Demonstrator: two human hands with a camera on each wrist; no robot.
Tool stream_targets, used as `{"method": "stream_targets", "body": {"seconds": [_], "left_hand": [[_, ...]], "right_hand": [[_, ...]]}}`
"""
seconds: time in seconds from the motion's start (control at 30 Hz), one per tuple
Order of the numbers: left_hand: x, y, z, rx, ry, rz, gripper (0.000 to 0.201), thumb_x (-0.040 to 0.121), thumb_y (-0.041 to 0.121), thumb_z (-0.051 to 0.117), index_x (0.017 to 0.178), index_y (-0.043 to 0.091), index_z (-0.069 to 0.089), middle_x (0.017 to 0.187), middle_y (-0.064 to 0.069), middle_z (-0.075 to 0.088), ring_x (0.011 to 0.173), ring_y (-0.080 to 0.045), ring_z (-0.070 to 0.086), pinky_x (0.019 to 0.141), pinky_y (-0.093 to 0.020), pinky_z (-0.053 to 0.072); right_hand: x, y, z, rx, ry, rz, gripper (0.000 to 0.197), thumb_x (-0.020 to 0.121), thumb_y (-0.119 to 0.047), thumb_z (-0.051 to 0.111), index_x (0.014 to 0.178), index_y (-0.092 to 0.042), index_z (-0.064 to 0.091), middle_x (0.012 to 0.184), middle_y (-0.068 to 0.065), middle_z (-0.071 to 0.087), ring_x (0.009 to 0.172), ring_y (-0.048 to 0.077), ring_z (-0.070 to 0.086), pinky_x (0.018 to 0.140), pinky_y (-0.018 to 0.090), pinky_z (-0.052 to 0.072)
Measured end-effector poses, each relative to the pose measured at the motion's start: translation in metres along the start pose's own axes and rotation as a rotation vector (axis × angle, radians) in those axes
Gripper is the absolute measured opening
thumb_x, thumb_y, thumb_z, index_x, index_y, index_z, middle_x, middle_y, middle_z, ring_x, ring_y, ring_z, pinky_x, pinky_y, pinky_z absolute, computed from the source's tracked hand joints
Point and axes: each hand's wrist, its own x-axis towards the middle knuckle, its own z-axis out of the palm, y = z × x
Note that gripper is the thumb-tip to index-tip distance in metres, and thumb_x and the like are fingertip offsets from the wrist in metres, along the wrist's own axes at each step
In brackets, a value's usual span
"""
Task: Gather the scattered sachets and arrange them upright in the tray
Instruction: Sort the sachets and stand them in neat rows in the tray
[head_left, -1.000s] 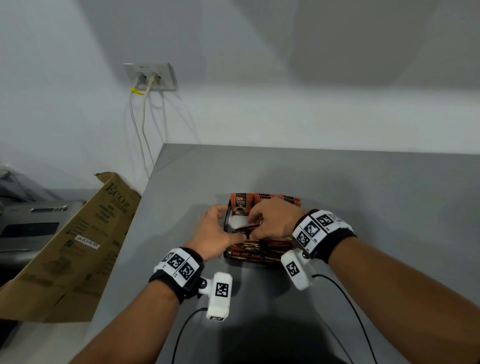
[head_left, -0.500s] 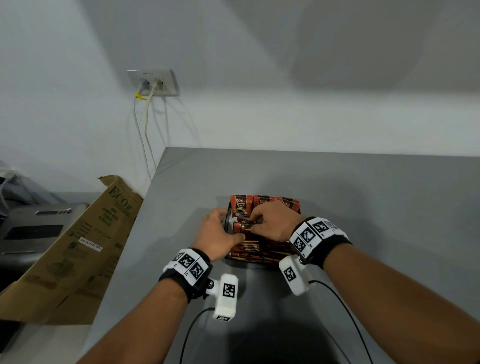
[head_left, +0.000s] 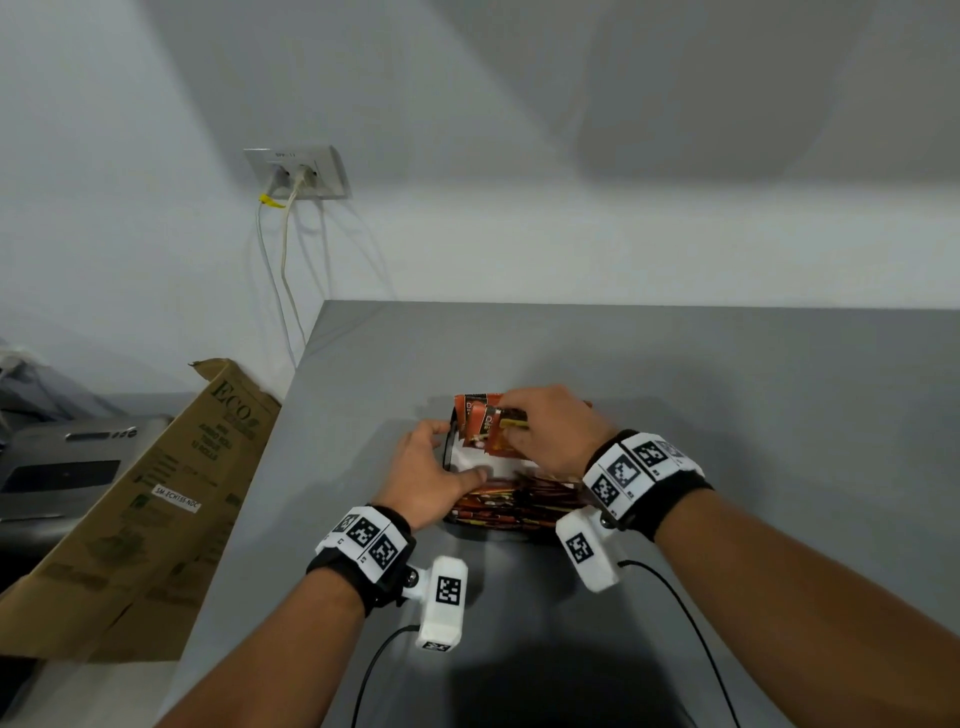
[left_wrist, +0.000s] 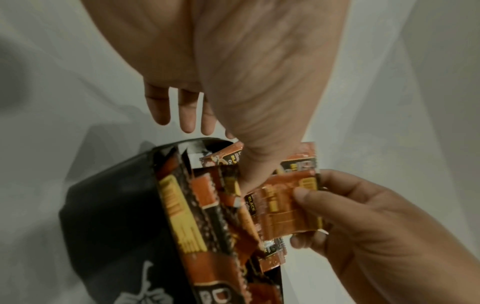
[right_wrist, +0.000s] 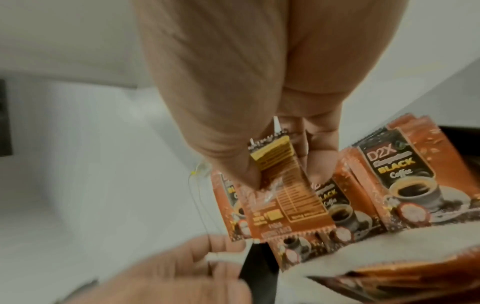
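Observation:
A black tray (head_left: 448, 448) sits on the grey table and holds orange-and-black coffee sachets. Several sachets (right_wrist: 405, 181) stand upright along its far side. Others lie in a pile (head_left: 514, 506) at its near side. My right hand (head_left: 511, 423) pinches one sachet (head_left: 491, 428) by its top edge between thumb and fingers and holds it tilted over the tray's far left. The same sachet (right_wrist: 283, 185) shows its printed back. My left hand (head_left: 447, 452) straddles the tray's left wall, with straight fingers (left_wrist: 187, 115) outside and the thumb (left_wrist: 253, 164) pressing among the sachets inside.
A flattened cardboard box (head_left: 156, 509) leans off the table's left edge, beside a grey machine (head_left: 62, 467). Two cables hang from a wall socket (head_left: 298, 174) behind. Grey tabletop (head_left: 753, 415) stretches right of and behind the tray. Wrist-camera cables (head_left: 675, 597) trail towards me.
My right hand has picked one sachet from the tray and raised it towards the upright row at the far side. My left hand stays at the tray's left wall.

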Motion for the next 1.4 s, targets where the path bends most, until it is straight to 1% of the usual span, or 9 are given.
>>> {"method": "stream_targets", "body": {"seconds": [0.17, 0.3, 0.43, 0.53, 0.67, 0.77, 0.9, 1.23, 1.4], "left_hand": [[-0.006, 0.008, 0.0, -0.001, 0.038, 0.04, 0.08, 0.066, 0.055, 0.083, 0.131, 0.024, 0.048, 0.127, 0.006, 0.049, 0.119, -0.015, 0.05, 0.104, -0.036, 0.044], [-0.016, 0.033, -0.012, -0.258, 0.044, 0.125, 0.08, 0.062, 0.068, 0.077, 0.124, 0.024, 0.054, 0.125, 0.005, 0.058, 0.116, -0.014, 0.055, 0.097, -0.032, 0.043], [-0.025, 0.066, -0.019, -0.915, -0.198, 0.036, 0.064, 0.078, 0.043, 0.069, 0.121, -0.003, 0.056, 0.102, -0.013, 0.066, 0.091, -0.028, 0.064, 0.079, -0.037, 0.057], [-0.032, 0.081, -0.019, -1.109, -0.45, -0.098, 0.042, 0.084, 0.027, 0.059, 0.112, -0.004, 0.065, 0.103, -0.025, 0.068, 0.091, -0.038, 0.069, 0.096, -0.055, 0.051], [-0.037, 0.085, -0.008, -1.138, -0.511, -0.154, 0.035, 0.076, 0.003, 0.056, 0.109, -0.004, 0.064, 0.095, -0.025, 0.069, 0.087, -0.037, 0.071, 0.09, -0.051, 0.054], [-0.036, 0.084, -0.002, -1.196, -0.463, -0.192, 0.041, 0.073, 0.005, 0.053, 0.112, -0.001, 0.065, 0.1, -0.021, 0.069, 0.087, -0.032, 0.069, 0.081, -0.045, 0.059], [-0.04, 0.088, 0.001, -1.231, -0.489, -0.15, 0.028, 0.074, 0.003, 0.055, 0.096, 0.004, 0.072, 0.091, -0.016, 0.07, 0.08, -0.027, 0.069, 0.073, -0.038, 0.057], [-0.044, 0.095, 0.001, -1.227, -0.415, -0.121, 0.022, 0.074, -0.001, 0.054, 0.09, 0.003, 0.069, 0.084, -0.015, 0.068, 0.074, -0.026, 0.068, 0.059, -0.031, 0.058], [-0.044, 0.097, 0.002, -1.213, -0.384, -0.119, 0.023, 0.075, 0.0, 0.055, 0.093, 0.004, 0.07, 0.085, -0.015, 0.069, 0.076, -0.026, 0.069, 0.068, -0.034, 0.058]], "right_hand": [[-0.005, 0.015, -0.012, 0.123, 0.051, 0.091, 0.009, 0.094, -0.019, 0.059, 0.101, -0.021, 0.065, 0.085, -0.011, 0.061, 0.077, 0.01, 0.058, 0.057, 0.015, 0.035], [-0.012, 0.014, -0.019, 0.299, 0.004, 0.119, 0.012, 0.096, -0.02, 0.06, 0.106, -0.017, 0.065, 0.096, -0.001, 0.071, 0.086, 0.018, 0.069, 0.072, 0.031, 0.057], [-0.016, 0.002, -0.026, 0.554, -0.116, 0.048, 0.018, 0.094, -0.01, 0.062, 0.109, -0.017, 0.067, 0.103, 0.011, 0.074, 0.084, 0.027, 0.072, 0.08, 0.045, 0.058], [-0.015, -0.005, -0.025, 0.617, -0.165, 0.018, 0.022, 0.092, -0.013, 0.063, 0.113, -0.017, 0.067, 0.107, 0.009, 0.074, 0.095, 0.033, 0.072, 0.089, 0.049, 0.057], [-0.013, -0.01, -0.022, 0.252, -0.019, -0.039, 0.032, 0.092, -0.027, 0.064, 0.124, -0.026, 0.066, 0.113, -0.004, 0.07, 0.098, 0.013, 0.067, 0.093, 0.043, 0.055], [-0.021, -0.009, -0.025, 0.124, 0.035, -0.085, 0.058, 0.085, -0.025, 0.067, 0.141, -0.024, 0.052, 0.136, -0.005, 0.053, 0.126, 0.013, 0.045, 0.112, 0.039, 0.037], [-0.027, -0.013, -0.019, 0.05, -0.057, -0.154, 0.098, 0.068, -0.037, 0.083, 0.152, -0.027, 0.034, 0.145, -0.007, 0.045, 0.131, 0.013, 0.038, 0.112, 0.034, 0.034], [-0.032, -0.015, -0.015, 0.034, 0.006, -0.211, 0.089, 0.071, -0.031, 0.085, 0.147, -0.025, 0.039, 0.133, -0.005, 0.049, 0.122, 0.012, 0.043, 0.107, 0.03, 0.036], [-0.037, -0.014, -0.014, 0.103, 0.009, -0.187, 0.092, 0.073, -0.034, 0.083, 0.15, -0.025, 0.035, 0.135, -0.008, 0.045, 0.126, 0.008, 0.039, 0.106, 0.024, 0.031]]}}
